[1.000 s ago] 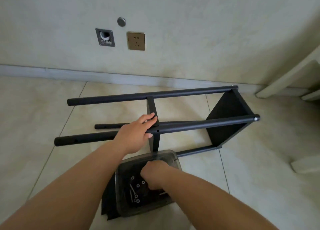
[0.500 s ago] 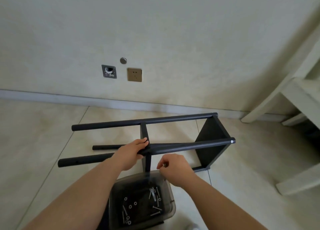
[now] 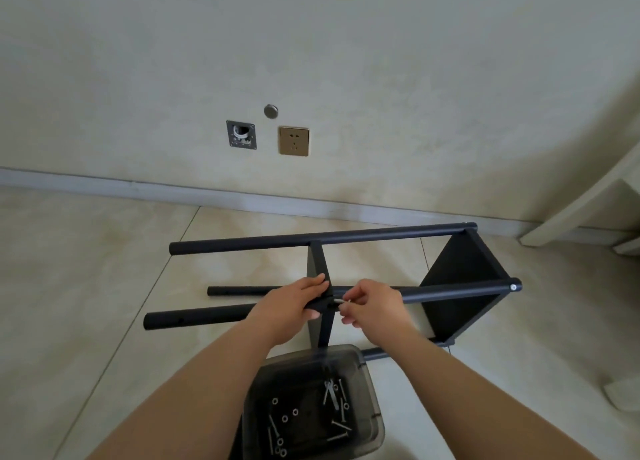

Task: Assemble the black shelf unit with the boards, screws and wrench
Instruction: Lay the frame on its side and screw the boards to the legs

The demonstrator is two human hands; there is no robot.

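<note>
Smoky plastic tray (image 3: 375, 425) of screws (image 3: 341, 425) and washers (image 3: 284, 418) sat nearest you. Beyond it your right hand (image 3: 372, 303) pinched one screw (image 3: 341, 300) at the hole in the front pole (image 3: 450, 290), where the middle board (image 3: 320, 276) met it. Your left hand (image 3: 291, 305) clasped that pole. Judged step: starting the screw; next, seat it straight. Shelf unit (image 3: 460, 286) lay sideways by the wall (image 3: 346, 61).

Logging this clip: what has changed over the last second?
The right hand left the bin, rose to the pole and now pinches a screw at its hole. The left hand kept gripping the pole; the shelf frame stayed on its side.
</note>
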